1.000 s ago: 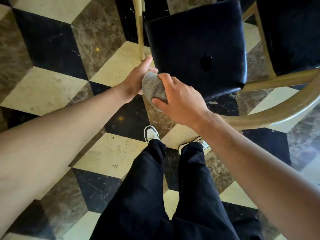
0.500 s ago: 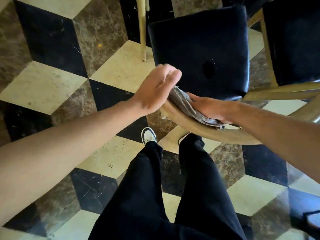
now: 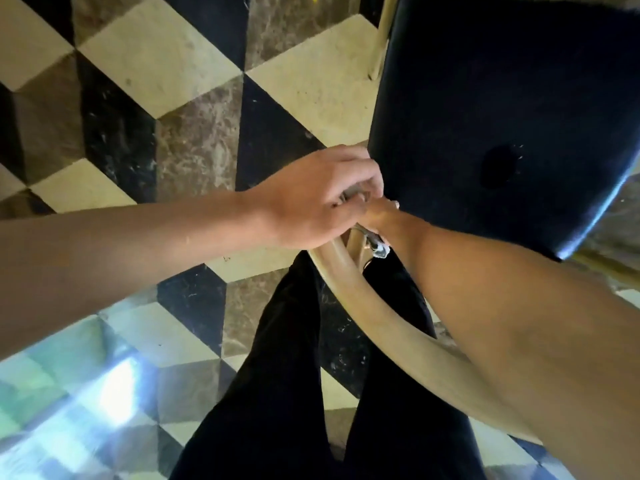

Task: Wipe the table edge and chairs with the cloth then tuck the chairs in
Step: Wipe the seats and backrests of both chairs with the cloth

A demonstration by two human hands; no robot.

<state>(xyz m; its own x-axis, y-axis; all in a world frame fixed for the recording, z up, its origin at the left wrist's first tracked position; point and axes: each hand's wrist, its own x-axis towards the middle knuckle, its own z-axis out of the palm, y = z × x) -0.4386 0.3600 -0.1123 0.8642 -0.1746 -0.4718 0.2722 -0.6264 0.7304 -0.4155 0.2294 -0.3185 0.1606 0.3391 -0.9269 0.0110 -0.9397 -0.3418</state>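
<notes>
A chair with a black padded seat (image 3: 485,116) stands in front of me, its curved wooden back rail (image 3: 346,282) running toward my legs. Both hands meet at the rail's left end. My left hand (image 3: 311,199) lies on top, its fingers curled down over a strip of the grey cloth (image 3: 378,250). My right hand (image 3: 379,213) is mostly hidden under the left one and holds the cloth against the rail. A grey corner of the cloth hangs out below my right wrist.
A pale wooden chair leg (image 3: 379,46) stands at the seat's left side. The floor (image 3: 173,81) is cream, brown and black marble tile with a bright glare at the lower left. My black trousers (image 3: 277,375) fill the bottom centre.
My left hand has dropped from hovering open onto the cloth and my right hand. My right hand has slid with the cloth to the rail's left end. The view has moved closer.
</notes>
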